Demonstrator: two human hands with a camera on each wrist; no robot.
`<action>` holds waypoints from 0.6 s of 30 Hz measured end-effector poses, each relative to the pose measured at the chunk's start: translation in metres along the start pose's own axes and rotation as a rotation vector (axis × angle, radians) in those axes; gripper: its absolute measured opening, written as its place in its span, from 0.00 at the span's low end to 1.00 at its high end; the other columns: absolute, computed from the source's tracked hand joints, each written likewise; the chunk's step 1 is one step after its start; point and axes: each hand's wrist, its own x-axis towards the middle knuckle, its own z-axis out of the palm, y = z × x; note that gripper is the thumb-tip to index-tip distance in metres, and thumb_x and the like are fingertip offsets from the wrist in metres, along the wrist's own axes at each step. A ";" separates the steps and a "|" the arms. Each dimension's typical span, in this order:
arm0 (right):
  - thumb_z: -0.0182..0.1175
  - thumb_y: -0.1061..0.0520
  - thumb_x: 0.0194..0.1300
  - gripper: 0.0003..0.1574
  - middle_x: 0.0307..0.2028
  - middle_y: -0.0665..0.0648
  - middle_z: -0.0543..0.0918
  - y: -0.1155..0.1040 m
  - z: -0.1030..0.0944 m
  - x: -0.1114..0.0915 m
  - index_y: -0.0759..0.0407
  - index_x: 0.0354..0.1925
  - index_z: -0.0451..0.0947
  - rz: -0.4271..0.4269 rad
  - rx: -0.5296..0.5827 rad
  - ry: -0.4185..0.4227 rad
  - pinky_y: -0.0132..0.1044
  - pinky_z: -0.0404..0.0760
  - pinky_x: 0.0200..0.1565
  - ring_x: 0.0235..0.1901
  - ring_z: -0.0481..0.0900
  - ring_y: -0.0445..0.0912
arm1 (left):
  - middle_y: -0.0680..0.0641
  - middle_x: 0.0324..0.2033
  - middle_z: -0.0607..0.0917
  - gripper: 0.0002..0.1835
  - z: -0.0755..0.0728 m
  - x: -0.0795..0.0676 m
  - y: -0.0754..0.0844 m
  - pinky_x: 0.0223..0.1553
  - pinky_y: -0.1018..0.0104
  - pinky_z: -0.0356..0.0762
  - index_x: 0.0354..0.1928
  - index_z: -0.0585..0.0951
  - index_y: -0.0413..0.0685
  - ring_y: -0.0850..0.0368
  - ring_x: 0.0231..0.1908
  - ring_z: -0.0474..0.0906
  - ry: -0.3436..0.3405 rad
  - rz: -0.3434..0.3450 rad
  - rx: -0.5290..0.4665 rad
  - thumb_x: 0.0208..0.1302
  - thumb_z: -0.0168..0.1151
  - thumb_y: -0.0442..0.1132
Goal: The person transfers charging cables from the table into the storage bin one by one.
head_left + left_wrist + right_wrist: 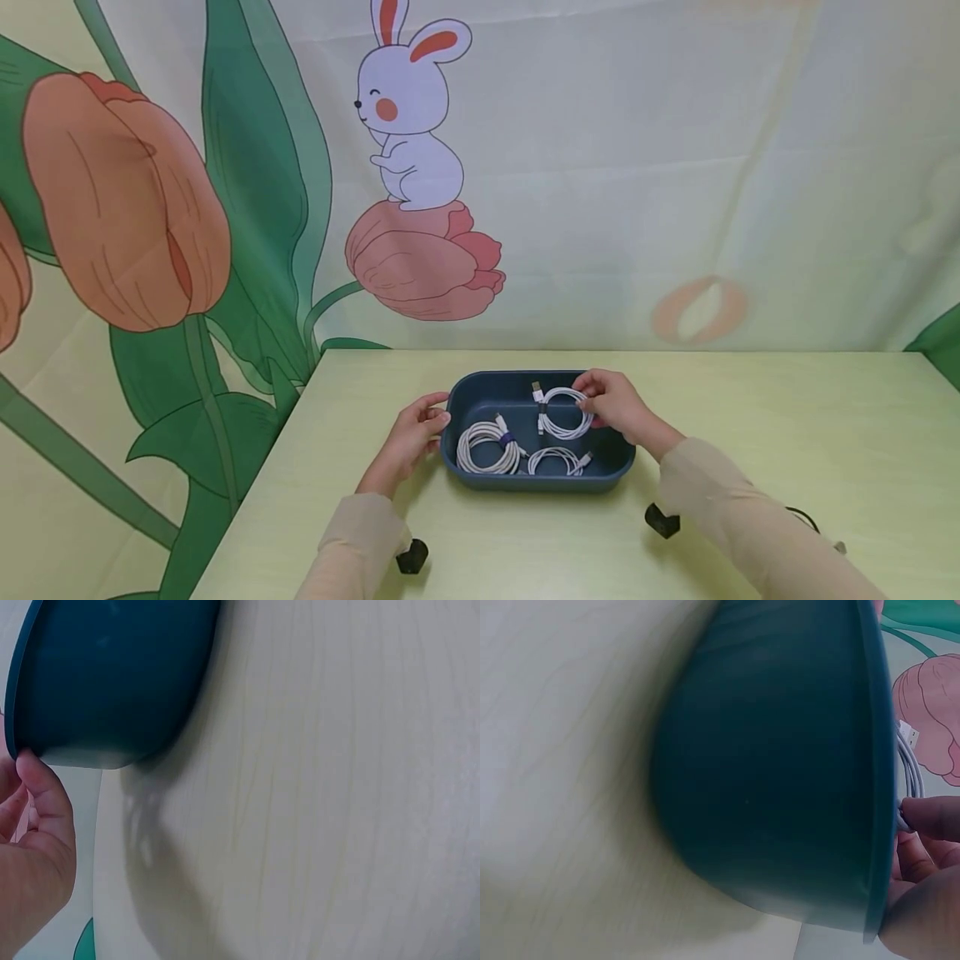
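- The left hand (408, 433) is clamping on the left end of the bin (517, 484), thumb and fingers closing at the rim; the left wrist view is showing the thumb tip pressing the rim up close, and a shadow falling on the table (525, 542).
- Inside the bin, just right of that grip, the thick coil (466, 450) is lying at the front left, a dark tie wrapping its right side.
- The thin coil (553, 452) is lying near the front wall, right of the thick coil; only the head view is showing these two.
- The banded coil (567, 435) is standing out toward the back right, plugs at its left; I am unable to tell whether it is touching the bin's floor.
- The right hand (617, 407) is pinching the banded coil's right side, fingertips nearly together; the right wrist view is showing the thumb on the strands beyond the rim.
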 end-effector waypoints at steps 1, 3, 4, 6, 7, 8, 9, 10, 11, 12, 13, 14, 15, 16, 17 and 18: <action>0.54 0.70 0.55 0.14 0.29 0.57 0.72 0.000 0.001 0.001 0.67 0.43 0.71 0.001 -0.001 0.001 0.33 0.76 0.24 0.26 0.70 0.45 | 0.50 0.32 0.69 0.20 0.000 0.000 0.000 0.26 0.69 0.68 0.56 0.69 0.45 0.60 0.27 0.67 0.001 0.001 0.003 0.61 0.51 0.31; 0.55 0.70 0.55 0.14 0.29 0.57 0.72 0.000 0.002 0.003 0.67 0.43 0.71 0.004 -0.003 0.007 0.33 0.76 0.24 0.26 0.70 0.45 | 0.49 0.33 0.68 0.20 0.001 0.000 0.000 0.26 0.69 0.68 0.56 0.69 0.45 0.60 0.28 0.67 0.007 -0.003 0.010 0.61 0.51 0.31; 0.55 0.70 0.55 0.14 0.28 0.57 0.72 0.000 0.003 0.004 0.67 0.43 0.71 0.007 -0.003 0.011 0.32 0.75 0.23 0.26 0.70 0.45 | 0.49 0.33 0.68 0.20 0.001 0.000 0.001 0.26 0.69 0.68 0.56 0.69 0.45 0.59 0.28 0.67 0.009 -0.005 0.013 0.61 0.51 0.31; 0.55 0.70 0.55 0.14 0.28 0.57 0.72 0.001 0.005 0.006 0.67 0.42 0.71 0.013 -0.008 0.017 0.32 0.75 0.23 0.25 0.70 0.45 | 0.49 0.34 0.68 0.20 0.001 0.000 0.001 0.26 0.70 0.68 0.56 0.69 0.46 0.59 0.28 0.67 0.014 -0.010 0.021 0.61 0.51 0.31; 0.55 0.70 0.55 0.14 0.29 0.57 0.72 0.001 0.006 0.007 0.67 0.43 0.71 0.016 -0.011 0.018 0.32 0.75 0.23 0.26 0.70 0.45 | 0.49 0.34 0.68 0.20 0.001 0.000 0.001 0.26 0.70 0.68 0.56 0.69 0.46 0.59 0.28 0.67 0.016 -0.011 0.025 0.61 0.51 0.31; 0.55 0.70 0.55 0.14 0.29 0.57 0.72 0.001 0.007 0.008 0.66 0.42 0.71 0.018 -0.014 0.021 0.32 0.75 0.23 0.26 0.70 0.45 | 0.48 0.35 0.68 0.20 0.001 0.000 0.002 0.26 0.70 0.69 0.56 0.69 0.46 0.59 0.29 0.67 0.019 -0.015 0.025 0.61 0.51 0.31; 0.55 0.70 0.55 0.14 0.29 0.57 0.72 0.002 0.008 0.009 0.66 0.42 0.71 0.020 -0.015 0.025 0.32 0.75 0.23 0.26 0.70 0.45 | 0.48 0.35 0.68 0.20 0.001 0.000 0.002 0.26 0.70 0.69 0.56 0.69 0.46 0.58 0.29 0.67 0.019 -0.014 0.030 0.61 0.51 0.31; 0.55 0.70 0.55 0.14 0.29 0.57 0.72 0.002 0.009 0.010 0.66 0.42 0.72 0.021 -0.017 0.028 0.33 0.75 0.23 0.26 0.70 0.45 | 0.48 0.35 0.68 0.20 0.001 0.000 0.002 0.26 0.70 0.69 0.56 0.69 0.47 0.58 0.29 0.67 0.022 -0.017 0.030 0.61 0.51 0.31; 0.55 0.70 0.55 0.14 0.29 0.57 0.72 0.002 0.010 0.011 0.66 0.42 0.72 0.022 -0.019 0.029 0.34 0.76 0.23 0.26 0.70 0.45 | 0.48 0.35 0.68 0.20 0.001 0.000 0.002 0.26 0.70 0.69 0.56 0.69 0.47 0.58 0.29 0.67 0.023 -0.017 0.034 0.61 0.51 0.31; 0.55 0.70 0.55 0.13 0.29 0.57 0.72 0.003 0.011 0.011 0.66 0.42 0.72 0.022 -0.020 0.031 0.34 0.76 0.24 0.26 0.70 0.45 | 0.48 0.36 0.68 0.20 0.001 0.000 0.002 0.26 0.70 0.69 0.56 0.69 0.47 0.58 0.29 0.67 0.025 -0.016 0.036 0.61 0.50 0.31; 0.55 0.70 0.55 0.13 0.29 0.57 0.72 0.003 0.013 0.012 0.66 0.42 0.72 0.022 -0.023 0.032 0.35 0.76 0.24 0.26 0.70 0.45 | 0.47 0.36 0.68 0.20 0.001 0.000 0.001 0.26 0.70 0.69 0.56 0.69 0.47 0.58 0.29 0.67 0.027 -0.015 0.040 0.61 0.50 0.31; 0.55 0.70 0.55 0.13 0.29 0.57 0.72 0.004 0.014 0.012 0.65 0.41 0.72 0.023 -0.025 0.035 0.35 0.76 0.24 0.26 0.70 0.45 | 0.47 0.36 0.68 0.20 0.001 0.000 0.001 0.26 0.70 0.69 0.56 0.69 0.47 0.58 0.29 0.67 0.028 -0.014 0.040 0.61 0.51 0.31; 0.55 0.70 0.54 0.13 0.29 0.57 0.73 0.004 0.015 0.013 0.65 0.41 0.72 0.025 -0.025 0.038 0.35 0.76 0.23 0.25 0.70 0.45 | 0.47 0.36 0.68 0.20 0.001 0.000 0.001 0.26 0.70 0.69 0.56 0.69 0.46 0.58 0.29 0.67 0.029 -0.013 0.042 0.61 0.51 0.31; 0.55 0.70 0.54 0.13 0.29 0.57 0.73 0.005 0.016 0.014 0.65 0.41 0.72 0.027 -0.028 0.040 0.35 0.76 0.23 0.25 0.70 0.45 | 0.47 0.36 0.68 0.20 0.001 0.000 0.001 0.26 0.70 0.69 0.56 0.70 0.46 0.58 0.29 0.67 0.030 -0.012 0.039 0.61 0.51 0.31; 0.56 0.70 0.54 0.13 0.29 0.57 0.73 0.005 0.018 0.014 0.65 0.40 0.72 0.028 -0.031 0.042 0.35 0.76 0.23 0.24 0.70 0.44 | 0.47 0.36 0.68 0.19 0.001 0.000 0.001 0.26 0.70 0.69 0.56 0.70 0.46 0.58 0.28 0.67 0.030 -0.008 0.041 0.61 0.51 0.31; 0.56 0.70 0.54 0.13 0.28 0.57 0.73 0.006 0.019 0.015 0.65 0.40 0.72 0.029 -0.035 0.043 0.34 0.75 0.22 0.24 0.70 0.44 | 0.47 0.36 0.68 0.19 0.001 0.000 0.001 0.25 0.70 0.69 0.56 0.70 0.45 0.58 0.28 0.67 0.029 -0.003 0.042 0.61 0.51 0.31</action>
